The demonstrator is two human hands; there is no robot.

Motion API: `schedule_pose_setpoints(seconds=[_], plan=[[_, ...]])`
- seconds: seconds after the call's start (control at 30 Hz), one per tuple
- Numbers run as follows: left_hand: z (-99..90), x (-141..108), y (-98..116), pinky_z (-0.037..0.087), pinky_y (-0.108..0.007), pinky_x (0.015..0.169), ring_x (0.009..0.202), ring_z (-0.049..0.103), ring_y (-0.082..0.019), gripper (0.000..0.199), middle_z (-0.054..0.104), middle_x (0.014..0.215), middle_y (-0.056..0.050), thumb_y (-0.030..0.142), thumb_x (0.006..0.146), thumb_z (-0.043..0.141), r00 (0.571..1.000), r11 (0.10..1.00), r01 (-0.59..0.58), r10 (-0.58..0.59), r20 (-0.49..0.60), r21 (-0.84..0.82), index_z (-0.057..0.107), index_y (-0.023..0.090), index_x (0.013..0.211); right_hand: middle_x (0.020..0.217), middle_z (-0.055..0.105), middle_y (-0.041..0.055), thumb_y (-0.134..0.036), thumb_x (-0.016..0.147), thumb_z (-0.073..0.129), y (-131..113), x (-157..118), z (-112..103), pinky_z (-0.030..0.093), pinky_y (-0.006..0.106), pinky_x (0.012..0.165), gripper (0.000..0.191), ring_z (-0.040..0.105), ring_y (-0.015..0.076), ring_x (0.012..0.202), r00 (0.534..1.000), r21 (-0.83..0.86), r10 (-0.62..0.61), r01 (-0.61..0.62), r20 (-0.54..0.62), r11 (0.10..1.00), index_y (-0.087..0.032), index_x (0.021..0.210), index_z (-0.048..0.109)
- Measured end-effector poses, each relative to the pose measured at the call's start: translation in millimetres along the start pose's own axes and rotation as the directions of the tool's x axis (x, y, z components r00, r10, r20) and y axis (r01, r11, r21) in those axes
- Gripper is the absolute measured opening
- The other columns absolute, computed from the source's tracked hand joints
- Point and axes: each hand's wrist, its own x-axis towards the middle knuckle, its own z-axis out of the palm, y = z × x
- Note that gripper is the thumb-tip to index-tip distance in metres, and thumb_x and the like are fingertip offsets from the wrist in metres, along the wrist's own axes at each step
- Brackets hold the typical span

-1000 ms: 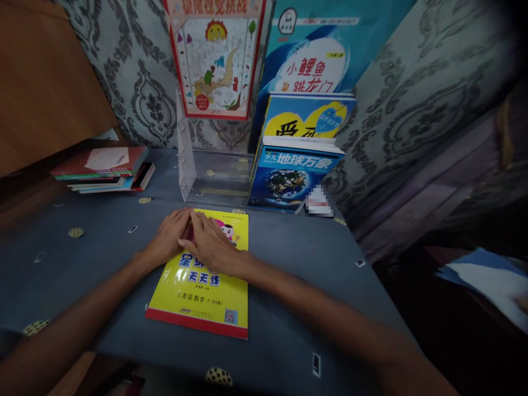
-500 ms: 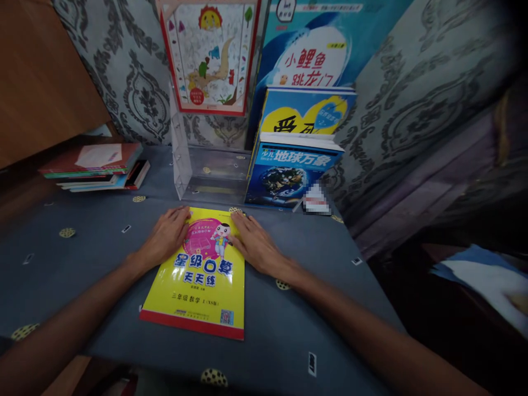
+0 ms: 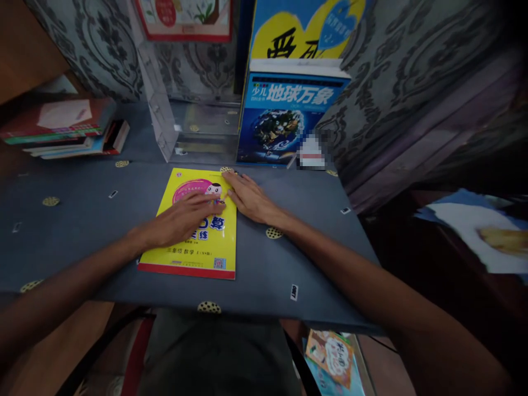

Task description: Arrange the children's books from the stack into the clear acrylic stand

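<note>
Across the yellow maths workbook, the left hand and, by its top-right edge, the right hand (fingers extended, loosely together) probably steady it.

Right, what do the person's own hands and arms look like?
The bare, ungloved left hand joins a slender, uncovered left forearm; the ungloved right hand joins an uncovered right forearm. No sleeve, watch, bracelet or cable shows on either; finer details are too dim.

Under the left hand, the yellow workbook has a glossy, smooth paper cover. Beside the right hand, the tablecloth looks matt. Beyond both, the display rack is clear, shiny plastic.
</note>
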Motion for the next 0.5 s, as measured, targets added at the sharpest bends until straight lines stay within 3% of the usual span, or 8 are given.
schedule_pose_setpoints(seconds=[0.17, 0.33, 0.5], plan=[[2.9, -18, 30, 0.030, -0.052, 0.123, 0.144, 0.045, -0.022, 0.058, 0.061, 0.144, -0.002, 0.007, 0.094, 0.041, 0.990, 0.985, -0.109, 0.120, 0.075, -0.133, 0.051, 0.035, 0.143, 0.161, 0.039, 0.0111, -0.032, 0.103, 0.030, 3, 0, 3, 0.022, 0.053, 0.126, 0.055, 0.028, 0.0244, 0.153, 0.999, 0.001, -0.023, 0.023, -0.031, 1.000, -0.014, 0.155, 0.035], [2.5, -35, 58, 0.026, -0.056, 0.125, 0.145, 0.044, -0.019, 0.066, 0.064, 0.141, 0.000, -0.001, 0.089, 0.037, 0.964, 0.955, -0.148, 0.197, 0.177, -0.256, 0.052, 0.037, 0.141, 0.161, 0.039, 0.0119, -0.032, 0.103, 0.031, 3, 0, 4, 0.023, 0.054, 0.126, 0.054, 0.027, 0.0252, 0.153, 1.000, -0.008, -0.014, 0.013, -0.022, 1.000, -0.014, 0.153, 0.037], [2.9, -42, 62, 0.030, -0.051, 0.125, 0.144, 0.045, -0.017, 0.064, 0.063, 0.142, 0.002, -0.001, 0.090, 0.037, 0.967, 0.951, -0.161, 0.205, 0.149, -0.263, 0.053, 0.037, 0.140, 0.160, 0.042, 0.0103, -0.032, 0.104, 0.029, 1, -2, 4, 0.024, 0.055, 0.125, 0.051, 0.029, 0.0241, 0.152, 0.999, -0.022, -0.028, 0.027, -0.047, 0.999, -0.018, 0.151, 0.042]])
